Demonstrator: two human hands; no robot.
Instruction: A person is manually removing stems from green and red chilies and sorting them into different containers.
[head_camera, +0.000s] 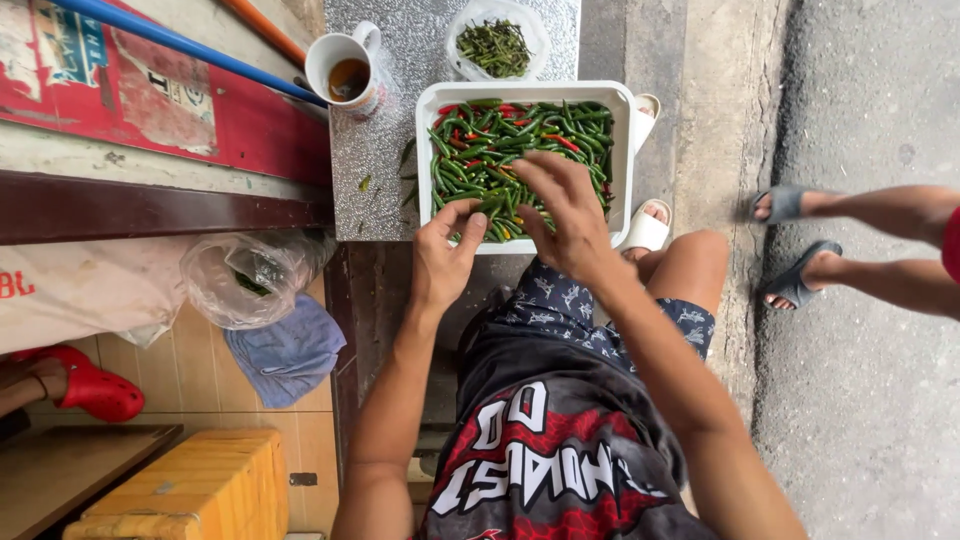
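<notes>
**Currently: both hands in the chili tray**

Far left, floor level: red clog (92, 390), yellow wooden block (190, 490), blue cloth (290, 350) with a crumpled clear plastic bag (245, 275) just above it. None of it near your hands.

Next over, on the silver patterned table (385, 160): white mug (345, 65) with brown liquid, back left corner, apart from the tray. A few loose green bits lie on the table beside the tray's left wall.

Your left hand (443, 255) sits at the near edge of the white tray (428, 130). Its fingers (462, 213) are curled in and pinching a green chili at the tray's front rim. Can't tell whether it's one chili or more.

The tray stands mid-table, full of chilies (500, 135), mostly green, some red and a few yellow. Behind it, touching or just beside its far wall, a small clear tub (497, 40) holds green stems.

Your right hand (565, 215) is over the tray's front centre, palm down, fingers (535, 165) loosely spread and bent into the pile, touching the chilies. Whether they grip anything underneath is hidden.

Right of the tray: your white sandal (648, 228) by your bare knee. Far right on the asphalt, another person's feet in grey slides (795, 245), well apart from the table.
</notes>
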